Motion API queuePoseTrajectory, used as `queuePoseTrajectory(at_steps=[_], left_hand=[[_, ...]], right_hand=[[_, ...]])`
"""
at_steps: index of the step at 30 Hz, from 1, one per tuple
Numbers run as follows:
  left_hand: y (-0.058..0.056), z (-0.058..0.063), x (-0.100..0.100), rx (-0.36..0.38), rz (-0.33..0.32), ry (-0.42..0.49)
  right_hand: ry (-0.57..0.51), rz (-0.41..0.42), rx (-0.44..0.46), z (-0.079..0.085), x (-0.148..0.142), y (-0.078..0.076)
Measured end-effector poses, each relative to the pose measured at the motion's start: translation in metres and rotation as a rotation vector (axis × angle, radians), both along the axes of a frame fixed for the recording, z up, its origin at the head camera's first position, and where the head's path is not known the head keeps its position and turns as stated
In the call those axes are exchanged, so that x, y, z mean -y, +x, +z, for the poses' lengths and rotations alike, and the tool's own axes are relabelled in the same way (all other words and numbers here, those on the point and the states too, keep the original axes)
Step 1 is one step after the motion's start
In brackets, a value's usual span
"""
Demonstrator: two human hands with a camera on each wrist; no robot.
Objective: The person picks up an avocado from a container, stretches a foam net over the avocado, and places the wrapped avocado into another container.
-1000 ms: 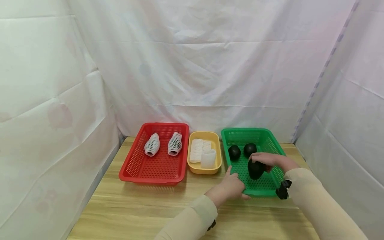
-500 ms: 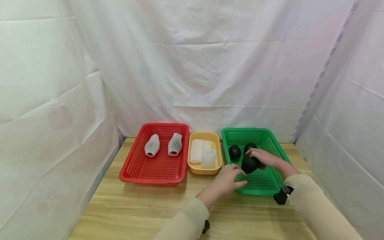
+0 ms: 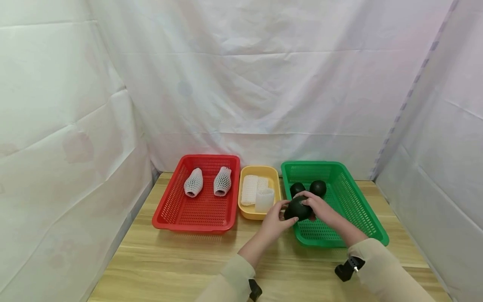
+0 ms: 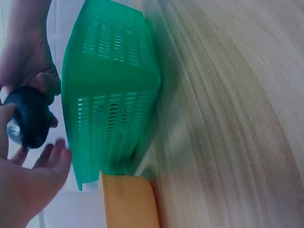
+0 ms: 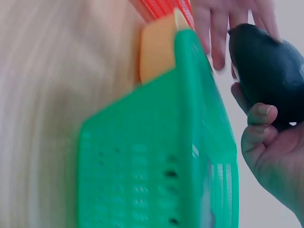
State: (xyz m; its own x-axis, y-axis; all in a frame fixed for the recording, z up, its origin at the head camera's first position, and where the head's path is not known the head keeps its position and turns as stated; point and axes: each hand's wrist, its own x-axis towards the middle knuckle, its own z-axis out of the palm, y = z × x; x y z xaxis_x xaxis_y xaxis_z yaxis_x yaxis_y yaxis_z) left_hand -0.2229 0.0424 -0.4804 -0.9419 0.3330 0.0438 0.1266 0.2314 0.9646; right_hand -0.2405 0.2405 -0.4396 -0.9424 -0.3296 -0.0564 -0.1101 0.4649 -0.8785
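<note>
My right hand point(image 3: 318, 206) holds a dark avocado point(image 3: 298, 209) over the left front of the green basket point(image 3: 320, 243), fingers curled round it. My left hand point(image 3: 271, 224) is at the avocado's left end, thumb against it in the head view. The left wrist view shows the left fingers point(image 4: 57, 159) spread loosely below the fruit. Seen from the right wrist, the avocado point(image 5: 266, 71) rests in the right palm, its narrow tip toward the left fingers. Two more avocados, one point(image 3: 318, 188) fully visible and one point(image 3: 297, 188) partly covered, lie in the green basket.
A yellow tray point(image 3: 252, 214) with several white foam net sleeves point(image 3: 250, 189) stands between the baskets. In the red basket point(image 3: 194, 228) at left lie two sleeved fruits, one on the left point(image 3: 194, 182) and one on the right point(image 3: 222, 181). White cloth point(image 3: 249, 84) hangs behind and at both sides.
The right hand has lifted the avocado and brought it left. My left hand has let go of the green basket's rim and come up to the fruit.
</note>
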Motion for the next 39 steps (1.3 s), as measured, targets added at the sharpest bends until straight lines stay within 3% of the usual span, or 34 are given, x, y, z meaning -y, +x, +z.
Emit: queuePoseTrajectory(at_steps=[5,10,13,17,22,26,31,39], left_hand=[[-0.005,-0.005,0.008,0.123,-0.024,0.171],[-0.006,-0.01,0.015,0.321,-0.077,0.448],[-0.005,-0.011,0.019,0.397,-0.086,0.533],[-0.001,-0.012,0.024,0.434,-0.095,0.579],[0.003,-0.019,0.03,0.482,-0.064,0.608],[0.005,-0.028,0.035,0.539,-0.053,0.67],[0.007,-0.044,0.04,0.587,-0.039,0.722],[0.008,-0.068,0.048,0.598,0.098,0.689]], right_hand=[[-0.009,-0.068,-0.017,-0.009,0.015,0.009],[0.019,-0.167,-0.052,-0.025,0.027,0.021],[0.015,-0.209,-0.087,-0.033,0.034,0.028],[0.075,-0.224,-0.239,-0.041,0.042,0.038],[0.284,-0.221,-0.473,-0.052,0.047,0.051],[0.386,-0.205,-0.59,-0.059,0.049,0.056],[0.415,-0.2,-0.63,-0.065,0.049,0.053],[0.432,-0.186,-0.66,-0.069,0.046,0.038]])
